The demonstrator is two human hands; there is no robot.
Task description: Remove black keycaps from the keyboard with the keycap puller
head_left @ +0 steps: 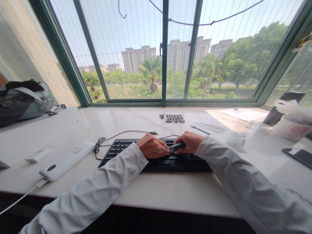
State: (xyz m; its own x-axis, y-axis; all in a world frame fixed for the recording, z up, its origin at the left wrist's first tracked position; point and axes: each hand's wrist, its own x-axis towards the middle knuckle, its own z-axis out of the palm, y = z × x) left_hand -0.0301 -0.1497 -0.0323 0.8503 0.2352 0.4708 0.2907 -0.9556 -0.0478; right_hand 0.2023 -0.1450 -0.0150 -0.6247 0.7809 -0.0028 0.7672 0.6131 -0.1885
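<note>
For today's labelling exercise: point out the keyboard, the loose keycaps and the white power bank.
keyboard (119, 148), head view, left key rows.
loose keycaps (173, 118), head view, middle of the cluster.
white power bank (67, 160), head view, middle of its top face.

1. I see a wide bay window with dark green frames and thin vertical wires across the panes.
2. Outside I see apartment towers, palm trees and a clear, bright sky.
3. A pale marble sill serves as the worktop, with sunlight falling on its right side.
4. A beige tiled wall closes the left.
</note>
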